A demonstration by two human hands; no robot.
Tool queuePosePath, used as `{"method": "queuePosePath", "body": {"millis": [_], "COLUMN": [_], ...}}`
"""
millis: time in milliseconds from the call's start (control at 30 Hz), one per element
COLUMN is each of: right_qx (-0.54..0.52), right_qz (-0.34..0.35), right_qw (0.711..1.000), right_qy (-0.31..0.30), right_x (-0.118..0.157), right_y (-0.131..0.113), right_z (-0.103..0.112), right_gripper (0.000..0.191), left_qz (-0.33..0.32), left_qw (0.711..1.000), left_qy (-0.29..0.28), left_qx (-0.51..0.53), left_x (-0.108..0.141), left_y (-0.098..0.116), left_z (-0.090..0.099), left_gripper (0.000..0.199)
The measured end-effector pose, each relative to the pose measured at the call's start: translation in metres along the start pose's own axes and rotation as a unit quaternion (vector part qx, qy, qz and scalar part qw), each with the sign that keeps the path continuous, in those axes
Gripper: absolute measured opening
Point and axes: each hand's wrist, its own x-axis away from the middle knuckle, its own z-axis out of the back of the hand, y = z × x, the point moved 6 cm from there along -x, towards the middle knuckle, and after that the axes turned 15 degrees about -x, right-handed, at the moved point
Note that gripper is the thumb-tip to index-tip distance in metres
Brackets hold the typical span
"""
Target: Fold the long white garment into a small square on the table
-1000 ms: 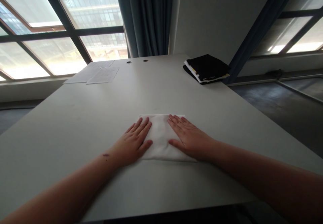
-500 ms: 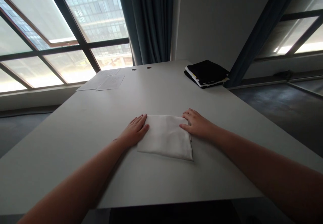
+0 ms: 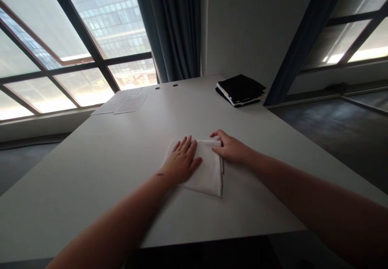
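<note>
On the grey table (image 3: 91,168) we press our left hand (image 3: 182,164) spread flat on the folded white cloth (image 3: 209,176); our right hand (image 3: 232,149) pinches its far right corner; no writing is legible.

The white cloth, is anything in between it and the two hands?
No. The left hand lies flat right on the white cloth, and the right hand touches its far right corner. Nothing visible sits between them on the table.

Left hand (image 3: 182,162) now atop cloth (image 3: 209,176)
</note>
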Motion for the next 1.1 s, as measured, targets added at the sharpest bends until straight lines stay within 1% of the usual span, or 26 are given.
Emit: {"method": "queuePosePath", "body": {"millis": [67,100,200,267,367,467,567,667,733,867,933,1000,1100], "right_qx": [0.069,0.101,0.159,0.165,0.124,0.045,-0.049,-0.087,-0.091,-0.097,-0.104,-0.118,-0.146], "right_qz": [-0.026,-0.036,-0.043,-0.032,-0.005,0.045,0.106,0.165,0.193,0.207,0.204,0.189,0.157], "right_qw": [0.997,0.993,0.983,0.982,0.989,0.996,0.99,0.977,0.969,0.957,0.956,0.959,0.961], "right_qy": [-0.039,-0.054,-0.076,-0.087,-0.076,-0.057,-0.08,-0.107,-0.125,-0.18,-0.183,-0.176,-0.174], "right_x": [0.0,0.001,0.003,0.005,0.007,0.012,0.019,0.024,0.027,0.029,0.03,0.029,0.028], "right_y": [0.002,0.002,-0.002,-0.004,-0.009,-0.018,-0.028,-0.035,-0.036,-0.035,-0.035,-0.035,-0.033], "right_z": [0.001,0.001,0.001,-0.002,-0.004,-0.006,-0.012,-0.016,-0.016,-0.014,-0.012,-0.011,-0.013], "right_gripper": [0.058,0.057,0.037,0.029,0.024,0.021,0.019,0.02,0.021,0.024,0.026,0.028,0.031], "left_qz": [-0.008,-0.008,-0.006,-0.011,-0.011,0.018,0.037,0.005,-0.015,-0.031,-0.036,-0.029,-0.02], "left_qw": [1.0,1.0,1.0,1.0,1.0,0.999,0.998,0.999,0.998,0.996,0.996,0.996,0.993], "left_qy": [-0.021,-0.025,-0.02,-0.011,0.01,0.017,0.018,0.04,0.044,0.039,0.027,0.001,-0.068], "left_qx": [0.001,0.0,-0.005,-0.01,-0.021,-0.038,-0.038,-0.001,0.034,0.069,0.073,0.079,0.093], "left_x": [-0.003,-0.004,-0.002,0.001,0.007,0.015,0.021,0.022,0.021,0.018,0.017,0.017,0.018], "left_y": [0.008,0.009,0.007,0.005,0.0,-0.011,-0.022,-0.024,-0.023,-0.02,-0.02,-0.022,-0.026], "left_z": [-0.005,-0.007,-0.008,-0.007,0.002,0.016,0.028,0.032,0.03,0.022,0.021,0.022,0.025], "left_gripper": [0.071,0.071,0.068,0.067,0.062,0.058,0.055,0.05,0.053,0.058,0.058,0.055,0.047]}}
